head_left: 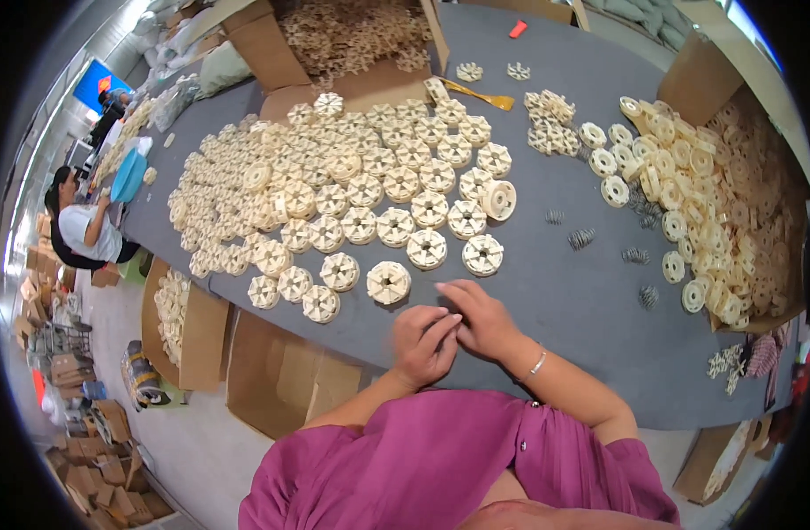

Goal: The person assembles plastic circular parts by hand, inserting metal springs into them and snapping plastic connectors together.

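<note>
My left hand (425, 344) and my right hand (487, 321) meet at the table's near edge, fingertips pressed together. Whatever lies between the fingers, if anything, is hidden. Just beyond them sits a round cream plastic part (389, 283) with a star-shaped slotted top. Many like it stand side by side on the left half of the table, among them a slotted part (482, 254) at the group's right end. A cream ring-shaped part (498, 200) leans at that group's edge. Several small metal coil springs (581, 238) lie to the right of my hands.
A cardboard box (789, 185) at the right spills cream plastic wheels (678, 168) onto the grey table (528, 344). Another box (272, 44) of small tan pieces stands at the back, near a yellow brush (489, 97). At far left a person (87, 221) holds a blue basin (128, 175).
</note>
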The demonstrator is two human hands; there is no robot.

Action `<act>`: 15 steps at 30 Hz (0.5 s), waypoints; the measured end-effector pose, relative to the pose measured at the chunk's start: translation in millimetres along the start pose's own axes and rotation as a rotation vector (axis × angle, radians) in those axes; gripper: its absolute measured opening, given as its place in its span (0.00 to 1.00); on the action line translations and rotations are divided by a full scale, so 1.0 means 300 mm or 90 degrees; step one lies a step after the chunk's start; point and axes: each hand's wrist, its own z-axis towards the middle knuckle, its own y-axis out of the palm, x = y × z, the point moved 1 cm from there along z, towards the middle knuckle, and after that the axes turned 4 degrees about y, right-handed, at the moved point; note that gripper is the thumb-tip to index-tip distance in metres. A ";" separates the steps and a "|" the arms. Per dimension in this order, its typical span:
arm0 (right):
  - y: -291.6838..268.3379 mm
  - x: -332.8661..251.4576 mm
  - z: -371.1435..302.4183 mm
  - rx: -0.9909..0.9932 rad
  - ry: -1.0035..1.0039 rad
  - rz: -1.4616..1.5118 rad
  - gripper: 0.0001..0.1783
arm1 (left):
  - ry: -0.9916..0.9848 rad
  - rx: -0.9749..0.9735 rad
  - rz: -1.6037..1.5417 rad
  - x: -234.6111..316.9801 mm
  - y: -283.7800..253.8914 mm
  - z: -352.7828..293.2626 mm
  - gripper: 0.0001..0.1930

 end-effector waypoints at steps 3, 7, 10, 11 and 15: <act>-0.057 0.003 -0.056 0.080 0.074 0.010 0.26 | -0.007 -0.011 -0.005 0.003 0.003 0.006 0.18; -0.316 -0.255 -0.084 -0.075 0.006 0.096 0.11 | -0.013 -0.011 -0.004 -0.015 -0.006 -0.010 0.17; -0.535 -0.488 -0.283 -0.322 -0.315 0.520 0.08 | 0.005 -0.027 -0.020 0.007 0.005 0.023 0.17; -0.576 -0.570 -0.281 -0.327 -0.318 0.524 0.08 | 0.003 -0.025 -0.014 0.006 0.010 0.028 0.17; -0.669 -0.792 -0.392 -0.455 -0.861 0.379 0.21 | 0.027 -0.041 -0.003 0.016 0.028 0.038 0.15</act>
